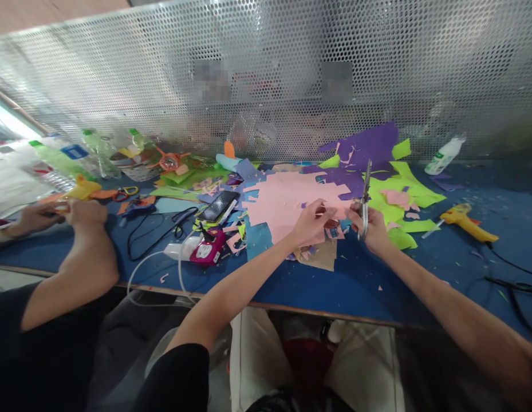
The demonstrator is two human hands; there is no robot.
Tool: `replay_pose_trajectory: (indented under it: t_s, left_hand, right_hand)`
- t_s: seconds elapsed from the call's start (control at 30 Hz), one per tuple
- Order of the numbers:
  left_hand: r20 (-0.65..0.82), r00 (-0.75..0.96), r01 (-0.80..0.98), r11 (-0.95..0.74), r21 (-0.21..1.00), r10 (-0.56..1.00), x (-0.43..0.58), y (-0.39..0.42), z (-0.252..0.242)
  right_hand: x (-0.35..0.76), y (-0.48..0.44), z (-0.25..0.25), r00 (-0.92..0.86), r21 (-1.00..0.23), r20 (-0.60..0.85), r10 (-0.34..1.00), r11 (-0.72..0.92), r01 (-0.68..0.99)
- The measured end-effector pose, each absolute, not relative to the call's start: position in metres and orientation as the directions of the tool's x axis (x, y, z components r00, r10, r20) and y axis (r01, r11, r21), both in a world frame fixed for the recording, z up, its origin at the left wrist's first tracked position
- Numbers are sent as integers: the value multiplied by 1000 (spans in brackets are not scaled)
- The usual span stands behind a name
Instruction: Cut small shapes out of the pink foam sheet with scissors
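Pink paper scrap (331,216) pinched in my left hand (311,222), fingers closed on it, just above the big pink sheet (278,200) on the blue table (360,286). My right hand (374,230) is wrapped round the scissors (366,191), blades pointing up and close together, clear of the paper. Step, as I judge it: between cuts. A further cut would need the blades tipped down, opened, and the scrap's edge fed in.
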State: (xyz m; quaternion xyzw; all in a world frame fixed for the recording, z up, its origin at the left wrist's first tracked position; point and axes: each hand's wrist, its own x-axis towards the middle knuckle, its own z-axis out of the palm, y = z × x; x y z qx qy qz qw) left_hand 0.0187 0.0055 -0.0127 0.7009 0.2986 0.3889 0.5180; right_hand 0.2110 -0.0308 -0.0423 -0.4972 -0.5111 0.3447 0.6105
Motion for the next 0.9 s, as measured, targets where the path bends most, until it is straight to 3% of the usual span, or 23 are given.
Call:
replay_pose_trajectory:
  t_s: [0.1,0.4,0.6,0.9]
  left_hand:
    - [221,505,-72,-214,974,834,14,6,-13]
    - [273,433,176,-378,909,859,-10,10,-17]
    - [258,470,204,-388,899,844,-10,12,-30]
    - [211,428,164,-305,938,879,-9,5,-29]
  right_hand:
    - [213,-33,-41,257,-959,282,924,264,102]
    - [218,-31,-43,292,-963,262,920,233,133]
    - [210,-36,-41,199,-926,330,923,275,258]
    - [207,-44,-37,196,-920,292,936,219,324]
